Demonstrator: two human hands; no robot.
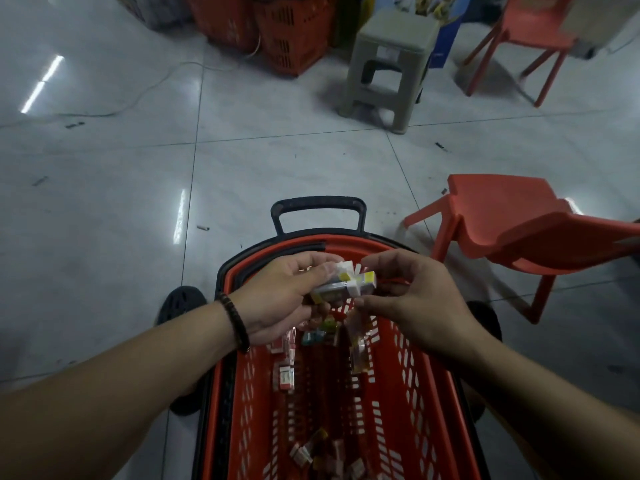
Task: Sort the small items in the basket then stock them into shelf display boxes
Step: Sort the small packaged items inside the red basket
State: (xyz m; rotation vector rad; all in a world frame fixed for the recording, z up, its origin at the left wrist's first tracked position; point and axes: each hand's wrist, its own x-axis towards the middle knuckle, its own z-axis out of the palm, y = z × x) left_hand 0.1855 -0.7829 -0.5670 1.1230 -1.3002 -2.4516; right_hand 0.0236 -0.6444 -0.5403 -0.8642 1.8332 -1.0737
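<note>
No writing can be read anywhere: the print on every wrapper is too small and blurred. At the middle of the view, the left hand (280,299) has its fingers curled round a bundle of small packs (346,287), white and yellow with a dark band, and the right hand (412,306) pinches the bundle's other end between thumb and fingers. The bundle is held above the far end of the basket (426,382), a red latticed one with a black handle (318,206) at its far rim.

Inside the basket lie loose small items (285,375), red-and-white and clear-wrapped, some under the hands and more in a heap at 6 o'clock, where the frame edge cuts them off. Whether the clear packet below the right hand hangs from it or lies in the basket cannot be told.

A beaded bracelet (237,323) circles the left wrist. On the tiled floor (277,161) stand a red chair (512,216) at 3 o'clock, a grey stool (388,64) at 12 o'clock, and stacked red baskets (277,29) at 11 o'clock, partly cut off. A dark sandal (180,303) shows at 8 o'clock beside the basket.
</note>
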